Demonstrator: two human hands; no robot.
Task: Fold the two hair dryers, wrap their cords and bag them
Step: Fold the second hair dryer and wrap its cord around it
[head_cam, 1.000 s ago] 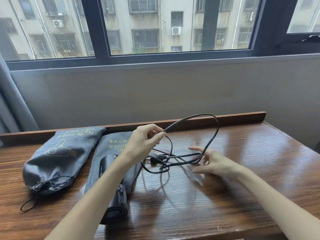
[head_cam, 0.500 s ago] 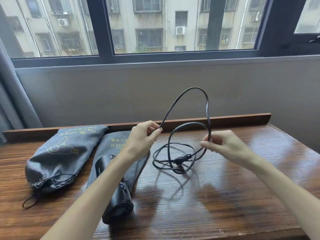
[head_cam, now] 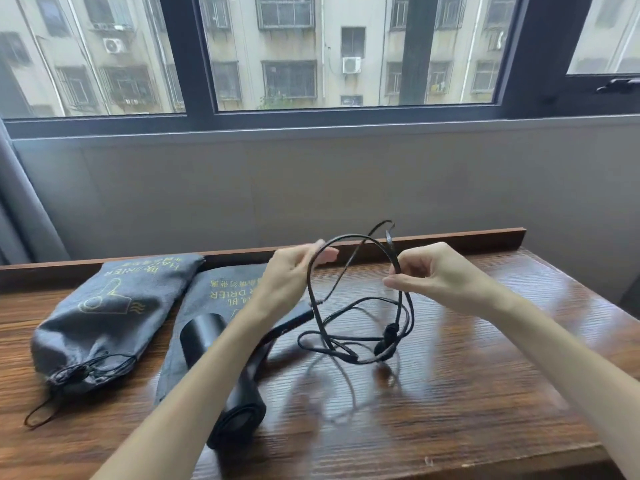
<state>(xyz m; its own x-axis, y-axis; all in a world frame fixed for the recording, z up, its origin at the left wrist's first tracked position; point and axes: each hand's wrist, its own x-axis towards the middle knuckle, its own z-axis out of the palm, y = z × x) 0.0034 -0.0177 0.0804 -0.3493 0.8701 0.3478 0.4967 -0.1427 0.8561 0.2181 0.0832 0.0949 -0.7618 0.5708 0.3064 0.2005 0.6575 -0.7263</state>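
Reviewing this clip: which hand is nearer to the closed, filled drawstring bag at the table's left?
Left. The left hand holds the cord just right of the flat bag, a short way from the filled bag. The right hand pinches the cord farther right.

Black cord (head_cam: 349, 342) looped above table

We read yellow print on both grey bags, upside down to us. The closed bag (head_cam: 107, 313) carries "HAIR DRIER" above a dryer pictogram. The flat bag (head_cam: 221, 289) shows "DRIER" beside Chinese characters too small for us to read.
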